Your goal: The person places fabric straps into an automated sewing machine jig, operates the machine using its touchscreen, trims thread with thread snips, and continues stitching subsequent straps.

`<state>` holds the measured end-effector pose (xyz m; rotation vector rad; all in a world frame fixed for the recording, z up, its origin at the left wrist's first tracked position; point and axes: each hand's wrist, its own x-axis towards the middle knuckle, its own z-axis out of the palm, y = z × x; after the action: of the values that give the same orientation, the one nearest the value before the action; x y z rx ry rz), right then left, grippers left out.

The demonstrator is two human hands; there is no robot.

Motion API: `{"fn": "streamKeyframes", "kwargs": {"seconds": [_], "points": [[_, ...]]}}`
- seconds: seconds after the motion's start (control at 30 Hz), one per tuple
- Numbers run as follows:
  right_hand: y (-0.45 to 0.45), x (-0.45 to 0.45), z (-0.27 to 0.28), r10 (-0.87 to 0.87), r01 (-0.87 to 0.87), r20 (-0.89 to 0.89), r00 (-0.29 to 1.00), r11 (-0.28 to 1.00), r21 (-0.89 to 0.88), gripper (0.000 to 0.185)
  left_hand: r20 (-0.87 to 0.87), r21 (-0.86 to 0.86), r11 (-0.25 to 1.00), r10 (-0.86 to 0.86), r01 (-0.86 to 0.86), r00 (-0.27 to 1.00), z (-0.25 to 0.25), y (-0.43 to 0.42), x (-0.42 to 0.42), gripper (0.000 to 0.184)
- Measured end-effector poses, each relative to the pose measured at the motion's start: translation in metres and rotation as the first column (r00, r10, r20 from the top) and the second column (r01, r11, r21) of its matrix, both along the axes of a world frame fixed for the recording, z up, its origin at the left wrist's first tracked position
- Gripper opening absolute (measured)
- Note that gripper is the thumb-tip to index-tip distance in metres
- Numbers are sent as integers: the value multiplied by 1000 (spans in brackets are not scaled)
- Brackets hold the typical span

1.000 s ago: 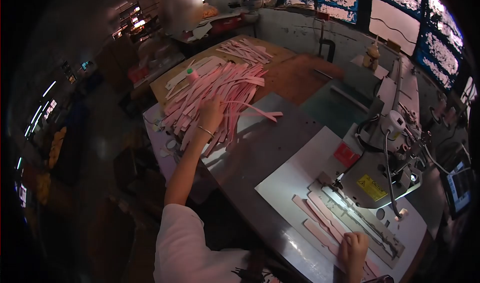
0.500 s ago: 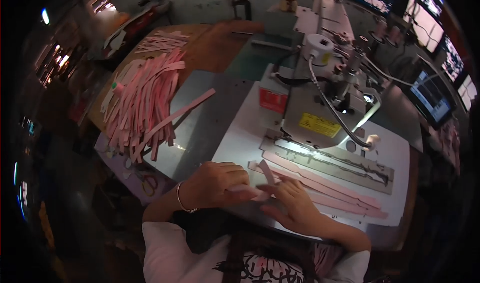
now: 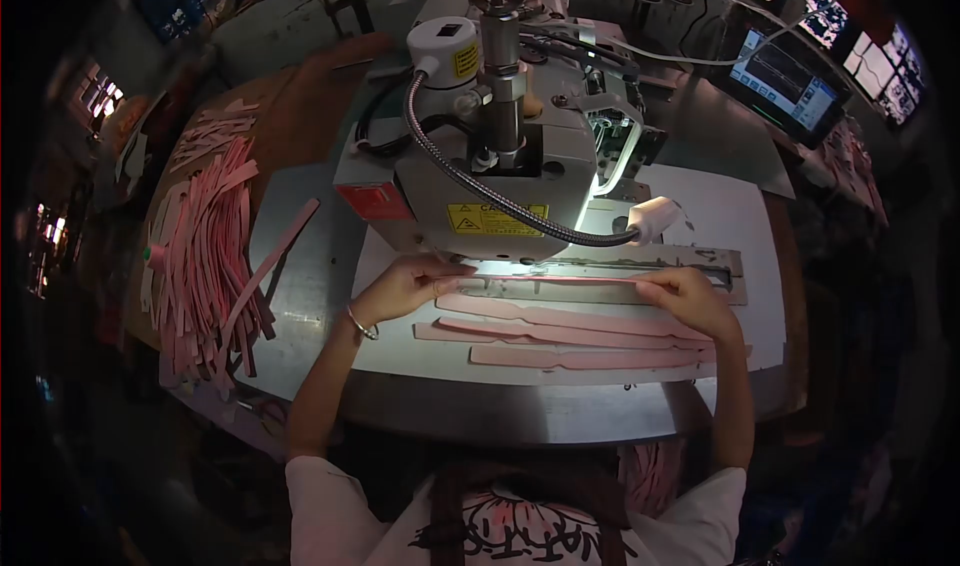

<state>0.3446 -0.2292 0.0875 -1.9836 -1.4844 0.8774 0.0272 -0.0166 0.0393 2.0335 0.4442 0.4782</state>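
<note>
A thin pink strap strip (image 3: 560,278) is stretched nearly level between my two hands, seen almost edge-on. My left hand (image 3: 408,286), with a bracelet at its wrist, pinches one end under the sewing machine's head (image 3: 500,191). At the other end my right hand (image 3: 692,301) grips between thumb and fingers. Behind and below the strip lies a grey slotted template plate (image 3: 735,266), lit by the lamp. Closer to me, three pink strips (image 3: 560,357) lie roughly parallel on the white work plate (image 3: 385,351).
A large heap of pink strips (image 3: 200,256) lies on the left, with one loose strip (image 3: 275,251) beside it on the metal tabletop. The lamp on its flexible hose (image 3: 653,220) hangs over the plate. A control screen (image 3: 785,81) stands at the back right. Scissors (image 3: 268,416) lie lower left.
My hands were together at the near edge with a pale pink strip; now they are far apart, further forward at the template, holding a strip stretched. My view has shifted rightward, towards the machine.
</note>
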Motion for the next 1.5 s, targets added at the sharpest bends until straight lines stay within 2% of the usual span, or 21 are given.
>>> {"fn": "streamKeyframes", "kwargs": {"seconds": [0.03,0.17,0.2,0.33,0.37,0.5,0.7,0.83,0.9,0.93,1.0,1.03,1.2,1.33,1.43,1.5], "points": [[0,1,-5,2,-2,-6,1000,1000,0,24,-6,0,1000,2,-2,1000,-5,-2,3,9],[0,3,-21,-56,29,226,973,992,124,29,27,366,917,161,-160,987,-22,-13,13,15],[1,4,-23,-53,26,223,973,992,122,29,24,364,917,164,-161,986,-26,-13,13,15],[4,6,-32,-68,-1,319,945,978,211,30,-15,717,679,240,-157,971,-35,-11,14,25],[4,8,-34,-68,0,318,946,978,210,30,-17,717,680,240,-155,971,-35,-13,14,25],[4,15,-40,-43,-74,439,897,966,246,29,-50,931,361,266,-51,963,-22,-31,12,33],[8,9,-52,-53,-146,520,853,931,335,29,-125,937,350,313,8,941,-14,-36,6,42],[6,14,-62,-136,-52,516,846,942,333,31,-136,939,339,198,63,971,-11,-33,15,39],[5,17,-70,-190,6,455,870,927,375,35,-183,887,457,214,67,960,-7,-36,19,39],[4,17,-68,-214,32,468,857,930,367,35,-172,884,463,180,71,968,-8,-37,21,39],[6,14,-61,-315,199,371,874,926,320,33,-308,761,634,169,136,936,-12,-39,22,42],[7,15,-59,-322,215,359,876,927,309,32,-298,759,635,137,148,945,-13,-41,25,42],[10,17,-64,-326,220,350,878,925,310,30,-364,745,647,193,161,911,-13,-52,26,43],[1,15,-66,-320,203,585,745,945,258,36,-392,717,685,244,129,887,-11,-59,30,45],[-30,5,-71,-365,223,662,655,930,292,37,-313,696,711,168,105,935,-10,-61,30,46],[-49,4,-73,-388,226,729,564,922,316,39,-305,691,718,180,87,935,-11,-61,31,48]]}}
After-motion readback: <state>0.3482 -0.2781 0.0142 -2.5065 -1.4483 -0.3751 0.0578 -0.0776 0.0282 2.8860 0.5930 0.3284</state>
